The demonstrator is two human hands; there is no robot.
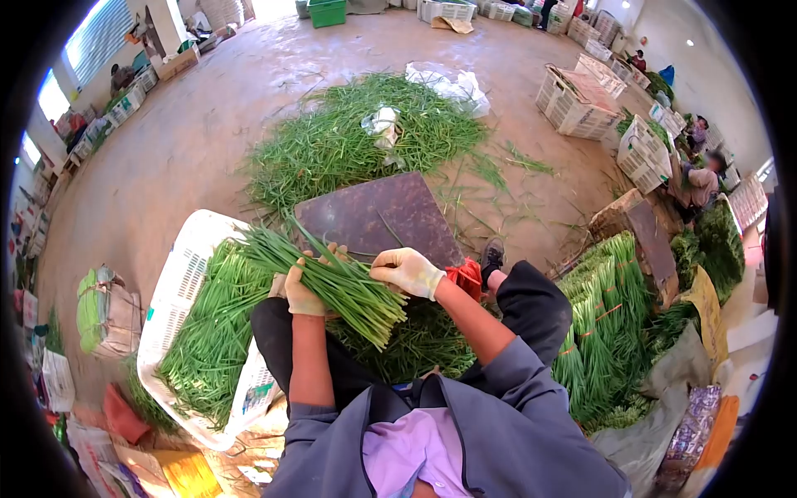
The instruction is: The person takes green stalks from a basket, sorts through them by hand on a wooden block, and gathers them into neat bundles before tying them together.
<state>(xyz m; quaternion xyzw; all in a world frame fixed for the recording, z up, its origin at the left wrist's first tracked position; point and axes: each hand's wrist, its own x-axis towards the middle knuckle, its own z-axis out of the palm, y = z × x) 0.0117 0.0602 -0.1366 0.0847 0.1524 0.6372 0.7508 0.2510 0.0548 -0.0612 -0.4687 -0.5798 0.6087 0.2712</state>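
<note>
A bundle of long green stalks (353,295) lies across my left hand (305,286), whose gloved fingers wrap round it from below. My right hand (408,272), in a pale glove, is closed at the bundle's upper right side, its fingertips pinched against the stalks. Under the bundle's far end, to the left, stands a white plastic crate (158,328) filled with more green stalks (212,340). Just beyond my hands is a dark flat board (378,214). Loose greens lie in my lap, partly hidden by the bundle.
Past the board, a large heap of loose greens (332,137) lies on the floor with white plastic (452,87). Banded bundles (606,319) are stacked at my right. Crates (577,104) stand farther right, near a seated person (701,183). A green-and-beige bale (108,311) sits left.
</note>
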